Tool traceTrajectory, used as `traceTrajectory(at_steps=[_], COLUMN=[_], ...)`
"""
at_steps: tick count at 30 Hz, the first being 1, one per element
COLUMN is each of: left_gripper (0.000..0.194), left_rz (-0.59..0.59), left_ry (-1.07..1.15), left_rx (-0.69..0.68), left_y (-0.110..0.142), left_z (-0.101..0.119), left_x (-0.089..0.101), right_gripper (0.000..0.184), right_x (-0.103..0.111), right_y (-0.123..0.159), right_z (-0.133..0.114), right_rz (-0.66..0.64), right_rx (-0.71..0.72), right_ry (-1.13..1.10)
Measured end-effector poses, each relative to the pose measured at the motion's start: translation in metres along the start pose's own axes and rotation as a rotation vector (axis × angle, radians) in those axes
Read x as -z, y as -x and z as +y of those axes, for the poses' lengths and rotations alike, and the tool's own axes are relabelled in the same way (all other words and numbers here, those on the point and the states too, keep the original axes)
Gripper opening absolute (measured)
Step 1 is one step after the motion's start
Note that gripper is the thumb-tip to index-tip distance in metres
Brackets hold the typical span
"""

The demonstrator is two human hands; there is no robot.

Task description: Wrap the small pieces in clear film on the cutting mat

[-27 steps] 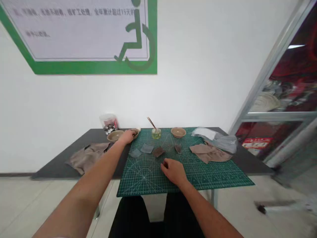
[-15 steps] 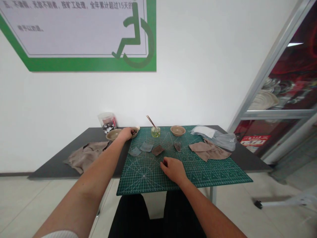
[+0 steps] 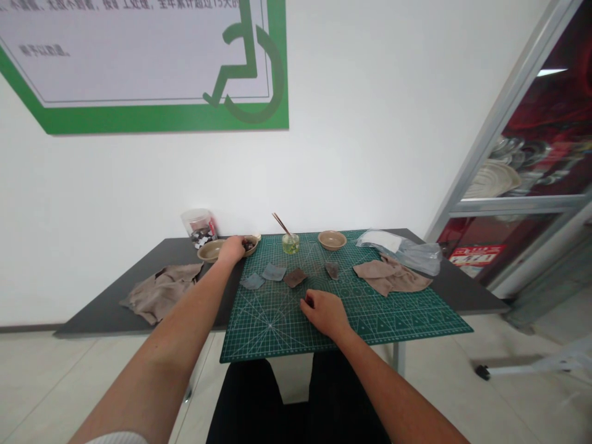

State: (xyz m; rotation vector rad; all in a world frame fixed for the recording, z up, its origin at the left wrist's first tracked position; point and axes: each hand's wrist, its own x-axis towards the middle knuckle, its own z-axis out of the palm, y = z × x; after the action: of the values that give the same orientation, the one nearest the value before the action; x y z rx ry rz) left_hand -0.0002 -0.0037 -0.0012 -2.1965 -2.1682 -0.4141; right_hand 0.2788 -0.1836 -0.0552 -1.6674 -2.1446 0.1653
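My left hand (image 3: 232, 248) reaches far across the dark table (image 3: 111, 302) to a small tan bowl (image 3: 252, 242) holding dark bits; its fingers curl at the bowl's rim. My right hand (image 3: 324, 312) rests on the green cutting mat (image 3: 393, 314), fingers curled in a pinch on a small dark thing I cannot name. Several small fabric or leather patches lie in a row on the mat: two grey-blue patches (image 3: 274, 272), a brown patch (image 3: 295, 277) and a dark patch (image 3: 332, 269).
A second tan bowl (image 3: 210, 250) sits left of my hand, a third bowl (image 3: 332, 239) at the mat's back. A glass jar with sticks (image 3: 290, 243), a plastic tub (image 3: 200, 226), beige cloths (image 3: 160, 293) (image 3: 391, 276) and a plastic bag (image 3: 407, 251) also lie on the table.
My left hand has shifted slightly at the bowl's rim. The right hand stays in place on the mat. The camera view has tilted a little.
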Motion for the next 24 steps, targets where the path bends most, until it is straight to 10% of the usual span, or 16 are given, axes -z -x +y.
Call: traceTrajectory(at_steps=[13,24], left_gripper=[0.026,0.025], left_rz=[0.225,0.303], left_ry=[0.135,0.549], left_rx=[-0.067,-0.115], left_y=[0.004,0.061], left_z=[0.011,0.050], left_x=[-0.001,0.009], right_gripper=[0.026,0.027], right_x=[0.002,0.004], right_y=[0.001,0.002], right_z=[0.000,-0.004], right_rz=[0.003,0.008], right_rx=[0.008,-0.039], right_ry=[-0.002,-0.008])
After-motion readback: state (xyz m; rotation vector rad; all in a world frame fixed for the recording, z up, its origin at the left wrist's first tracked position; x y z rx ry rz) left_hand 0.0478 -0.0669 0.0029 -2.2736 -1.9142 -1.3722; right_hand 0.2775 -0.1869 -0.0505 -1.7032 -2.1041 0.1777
